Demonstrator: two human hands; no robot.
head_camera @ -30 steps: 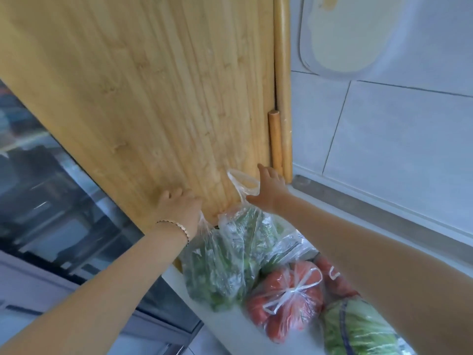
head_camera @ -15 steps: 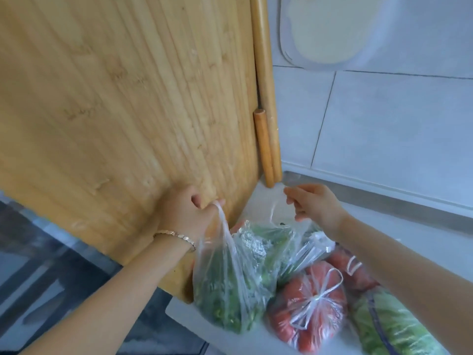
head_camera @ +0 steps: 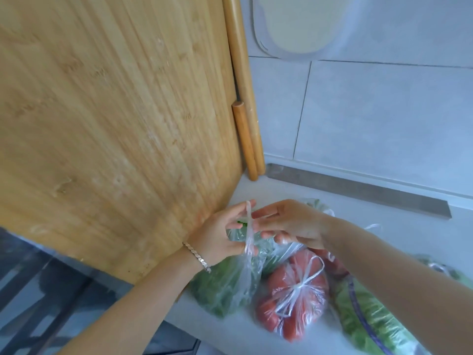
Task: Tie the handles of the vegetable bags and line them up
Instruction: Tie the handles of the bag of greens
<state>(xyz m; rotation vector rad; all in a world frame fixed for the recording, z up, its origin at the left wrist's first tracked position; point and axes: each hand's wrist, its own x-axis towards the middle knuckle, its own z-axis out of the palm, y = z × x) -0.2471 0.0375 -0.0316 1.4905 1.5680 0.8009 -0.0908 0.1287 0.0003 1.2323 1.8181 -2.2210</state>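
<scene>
A clear plastic bag of green vegetables [head_camera: 225, 290] stands on the white counter [head_camera: 399, 226] beside the wooden board. My left hand [head_camera: 220, 237] pinches one twisted handle of that bag [head_camera: 248, 226] and holds it upright. My right hand [head_camera: 291, 224] meets it from the right, fingers curled on the bag's other handle, which is mostly hidden under the palm. To the right lies a bag of red tomatoes [head_camera: 294, 301] with its handles knotted. Another tomato bag [head_camera: 335, 262] sits behind it. A bag of leafy greens [head_camera: 368, 319] lies at the lower right.
A large bamboo cutting board [head_camera: 115, 111] leans upright on the left, with two wooden rolling pins [head_camera: 245, 139] standing against the tiled wall [head_camera: 384, 119]. A metal strip [head_camera: 358, 193] runs along the wall's base. The counter's front edge is close below the bags.
Both hands have come together above the green bag. The left hand's handle has been drawn into a thin upright strand, and the right hand has closed in on it.
</scene>
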